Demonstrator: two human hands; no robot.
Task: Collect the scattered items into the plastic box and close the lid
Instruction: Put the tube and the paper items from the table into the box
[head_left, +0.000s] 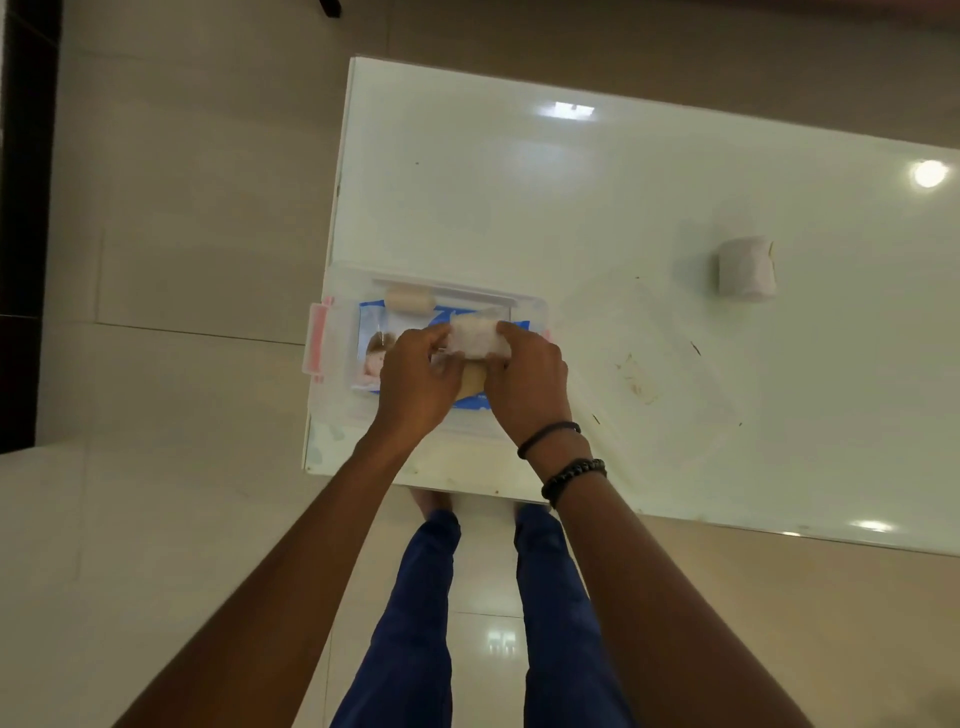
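A clear plastic box (340, 332) with pink latches stands at the table's near left corner. Inside lie a blue wipes pack (376, 325) and a small beige roll (408, 300) by the far wall. Both hands are over the box, gripping one small white translucent packet (475, 335) between them: my left hand (415, 376) on its left end, my right hand (524, 379) on its right end. The clear lid (660, 364) lies flat on the table just right of the box. A white wrapped roll (745, 267) sits further right on the table.
The white glossy table (571, 208) ends close to the box on the left and near sides. Tiled floor lies around it, and my legs in blue trousers (415, 623) stand at the near edge.
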